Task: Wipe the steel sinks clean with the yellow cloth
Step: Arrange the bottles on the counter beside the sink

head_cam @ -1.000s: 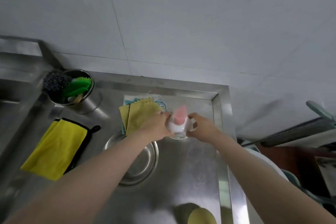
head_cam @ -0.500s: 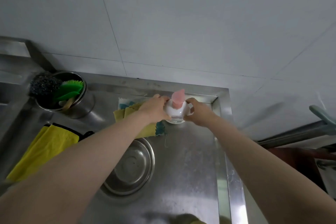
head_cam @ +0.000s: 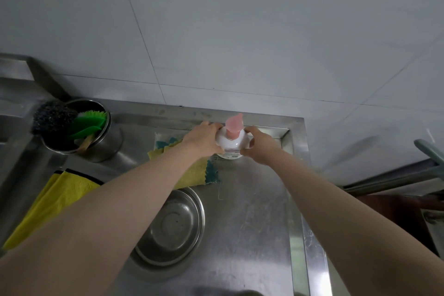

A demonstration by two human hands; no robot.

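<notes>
Both my hands grip a white pump bottle (head_cam: 231,142) with a pink pump head, standing near the back right corner of the steel counter (head_cam: 259,211). My left hand (head_cam: 204,138) wraps its left side, my right hand (head_cam: 258,145) its right side. A thick yellow cloth (head_cam: 55,202) with a black edge lies flat at the left, partly hidden by my left forearm. Thinner yellow and teal cloths (head_cam: 199,170) lie stacked just left of the bottle, under my left wrist.
A steel cup (head_cam: 79,132) at the back left holds a black scourer, a green brush and a wooden handle. A steel bowl (head_cam: 173,226) sits in the middle of the counter. The tiled wall rises right behind. A raised rim (head_cam: 296,151) bounds the counter's right side.
My hands have carried the bottle away from me toward the back wall, and it now stands close to the back right corner. The view has shifted upward with them.
</notes>
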